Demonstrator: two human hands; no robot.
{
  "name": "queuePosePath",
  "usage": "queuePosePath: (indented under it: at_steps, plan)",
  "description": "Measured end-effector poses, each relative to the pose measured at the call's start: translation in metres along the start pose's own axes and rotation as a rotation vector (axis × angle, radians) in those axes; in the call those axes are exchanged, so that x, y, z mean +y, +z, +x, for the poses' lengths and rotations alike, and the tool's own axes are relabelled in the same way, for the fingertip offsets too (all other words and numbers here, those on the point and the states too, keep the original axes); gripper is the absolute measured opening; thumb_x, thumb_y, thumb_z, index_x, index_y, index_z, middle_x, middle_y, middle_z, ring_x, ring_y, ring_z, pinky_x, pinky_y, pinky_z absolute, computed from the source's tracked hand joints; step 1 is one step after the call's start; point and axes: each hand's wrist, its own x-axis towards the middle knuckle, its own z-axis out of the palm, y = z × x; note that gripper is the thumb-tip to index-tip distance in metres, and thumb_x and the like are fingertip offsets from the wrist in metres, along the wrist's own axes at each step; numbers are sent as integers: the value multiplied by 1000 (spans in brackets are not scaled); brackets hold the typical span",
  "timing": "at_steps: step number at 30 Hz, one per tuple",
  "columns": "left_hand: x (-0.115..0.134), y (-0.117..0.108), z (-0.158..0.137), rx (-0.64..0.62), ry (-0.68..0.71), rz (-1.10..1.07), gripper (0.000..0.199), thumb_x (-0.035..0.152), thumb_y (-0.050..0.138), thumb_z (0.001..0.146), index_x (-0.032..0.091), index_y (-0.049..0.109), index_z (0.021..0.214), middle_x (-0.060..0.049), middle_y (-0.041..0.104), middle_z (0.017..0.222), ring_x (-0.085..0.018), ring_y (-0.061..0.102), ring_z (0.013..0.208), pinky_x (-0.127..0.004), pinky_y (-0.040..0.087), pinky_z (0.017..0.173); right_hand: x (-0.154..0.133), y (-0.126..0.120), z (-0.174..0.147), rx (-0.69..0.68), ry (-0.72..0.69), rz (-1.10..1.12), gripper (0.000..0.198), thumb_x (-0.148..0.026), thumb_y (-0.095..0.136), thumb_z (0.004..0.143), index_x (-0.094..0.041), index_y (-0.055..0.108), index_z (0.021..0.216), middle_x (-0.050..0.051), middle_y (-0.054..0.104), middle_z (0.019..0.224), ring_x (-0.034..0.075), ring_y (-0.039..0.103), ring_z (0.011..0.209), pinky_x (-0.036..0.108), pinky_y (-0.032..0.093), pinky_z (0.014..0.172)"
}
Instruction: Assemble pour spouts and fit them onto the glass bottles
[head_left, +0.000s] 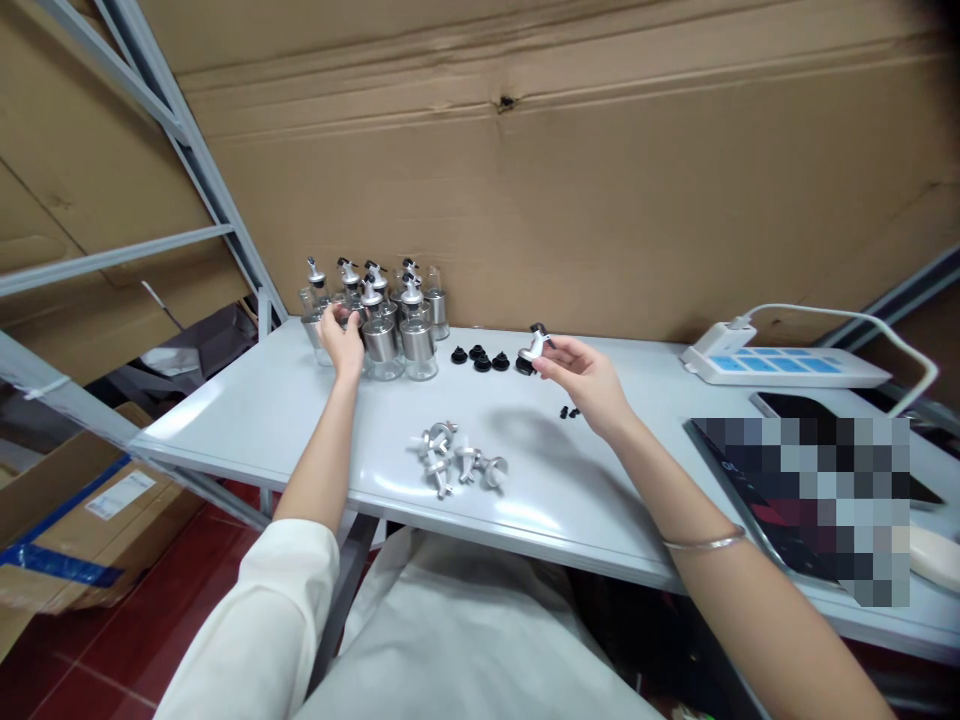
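My right hand (589, 380) is raised over the table, its thumb and fingers pinching a silver pour spout (535, 348) with a black tip and a black stopper. On the left, my left hand (343, 338) is curled around the upper part of a glass bottle, mostly hidden behind the fingers. Several glass oil bottles (382, 345) with steel bands stand around it, many fitted with silver spouts. Between the hands lie several black stoppers (482, 363). Loose silver spouts (441, 450) are piled near the front edge, and small black caps (565, 412) lie below my right hand.
A white power strip (787, 366) with a plugged-in charger and cable sits at the back right. Nearer, a dark flat device (720, 470) lies partly pixelated. Cardboard (570, 200) lines the back, with a metal frame (202, 160) and an open carton (97, 510) at left.
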Motion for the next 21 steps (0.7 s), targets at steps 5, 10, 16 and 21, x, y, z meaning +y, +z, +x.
queuePosePath:
  at_steps: [5,10,16,21]
  plan:
    - [13,-9,-6,171,52,7,20,25,57,84,14,57,102,-7,63,97,-19,51,103,-33,40,97,-2,-2,1,60,-46,-33,42,-52,76,61,-22,63,87,5,71,88,20,64,82,35,51,72]
    - [41,-27,-5,368,88,-93,23,36,47,90,15,54,99,-6,58,96,-19,51,104,-33,40,98,0,-3,4,188,-68,-28,38,-50,76,62,-22,62,85,4,69,82,19,63,77,34,51,69]
    - [80,-37,-28,380,287,-325,41,51,24,96,19,42,114,-5,53,101,-16,57,103,-32,42,98,0,-3,4,248,-73,-5,35,-48,76,63,-22,64,82,3,68,79,17,61,70,32,50,66]
    - [102,-23,-68,-206,387,-510,44,62,37,88,23,42,106,-5,56,99,-16,59,100,-32,46,92,1,-3,4,241,-83,-7,32,-45,76,64,-21,64,82,3,68,79,16,61,69,32,50,68]
